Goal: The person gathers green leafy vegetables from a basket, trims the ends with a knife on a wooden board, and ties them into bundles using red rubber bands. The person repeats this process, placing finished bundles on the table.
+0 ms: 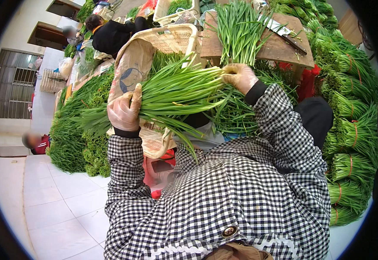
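A loose bunch of garlic chives point(179, 92) lies across my left hand point(125, 109), which wears a thin clear glove and grips its leafy part. At the pale stem end, my gloved right hand point(239, 76) pinches the tips of a few stems between thumb and fingers. Beyond the bunch, more chives point(241, 32) lie on a wooden board point(273, 48). A broad-bladed knife point(283, 34) with a dark handle rests on the same board. Below the bunch, loose leaves point(234, 110) are heaped near my lap.
A cream plastic basket point(172, 40) holding chives and a printed sack point(130, 68) stands ahead. Banded chive bundles point(351, 133) are stacked along the right; more chives point(75, 130) are piled at left. Several people point(112, 37) are at the left and far side. White tiles point(56, 208) cover the floor.
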Demonstrator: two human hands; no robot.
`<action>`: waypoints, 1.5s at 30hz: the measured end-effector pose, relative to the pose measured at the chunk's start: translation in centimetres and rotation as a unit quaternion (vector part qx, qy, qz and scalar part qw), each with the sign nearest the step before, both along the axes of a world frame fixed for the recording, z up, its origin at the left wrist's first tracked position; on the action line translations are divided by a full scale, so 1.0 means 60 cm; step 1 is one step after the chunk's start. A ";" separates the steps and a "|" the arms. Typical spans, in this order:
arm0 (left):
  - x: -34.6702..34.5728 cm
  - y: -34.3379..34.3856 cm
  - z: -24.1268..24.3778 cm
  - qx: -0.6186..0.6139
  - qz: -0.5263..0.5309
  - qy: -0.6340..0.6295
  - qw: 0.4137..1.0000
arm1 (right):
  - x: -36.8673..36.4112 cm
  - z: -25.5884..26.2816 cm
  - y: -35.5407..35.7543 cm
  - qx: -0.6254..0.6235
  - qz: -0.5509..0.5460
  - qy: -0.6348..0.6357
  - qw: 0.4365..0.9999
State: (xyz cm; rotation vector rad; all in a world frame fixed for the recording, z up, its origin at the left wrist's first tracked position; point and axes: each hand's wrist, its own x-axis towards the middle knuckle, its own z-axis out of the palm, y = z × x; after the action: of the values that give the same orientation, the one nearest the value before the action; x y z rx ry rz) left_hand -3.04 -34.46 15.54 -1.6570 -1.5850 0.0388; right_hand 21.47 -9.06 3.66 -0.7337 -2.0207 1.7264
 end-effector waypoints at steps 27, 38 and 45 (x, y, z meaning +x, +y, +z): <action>-0.010 -0.053 -0.057 0.029 0.024 -0.070 0.997 | 0.058 -0.018 0.032 0.373 0.088 -0.536 0.752; 0.010 -0.040 -0.042 0.088 0.055 -0.012 0.995 | -0.036 0.058 -0.124 0.293 -0.050 -0.067 0.952; 0.010 -0.021 -0.062 0.044 0.081 -0.040 0.995 | -0.028 0.053 -0.075 0.652 -0.068 -0.090 0.750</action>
State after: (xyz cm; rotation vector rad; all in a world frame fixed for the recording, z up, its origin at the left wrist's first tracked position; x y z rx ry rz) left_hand -2.44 -35.69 11.83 -1.4756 -1.7540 -0.0144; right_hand 19.81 -13.56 6.86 -0.4686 -2.5065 -0.1182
